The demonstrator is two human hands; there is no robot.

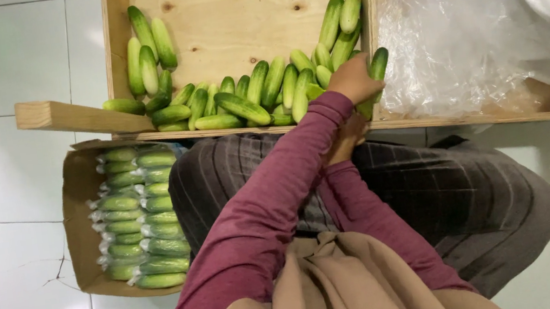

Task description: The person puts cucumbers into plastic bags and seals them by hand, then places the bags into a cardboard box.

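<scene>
My left hand [352,80] closed around dark cucumber [377,67], at 3 o'clock end of pile in wooden tray [228,12]. Right hand [347,139] below tray edge, grip cannot tell. Cucumber firm, smooth, probably little slippery; better hold at middle.

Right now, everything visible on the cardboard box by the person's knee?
The cardboard box is brown, open-topped and shallow, and sits on white floor tiles left of the person's striped trousers, partly under the wooden tray's edge. It holds two neat columns of cucumbers wrapped in clear plastic, lying crosswise. Neither hand touches it.
</scene>
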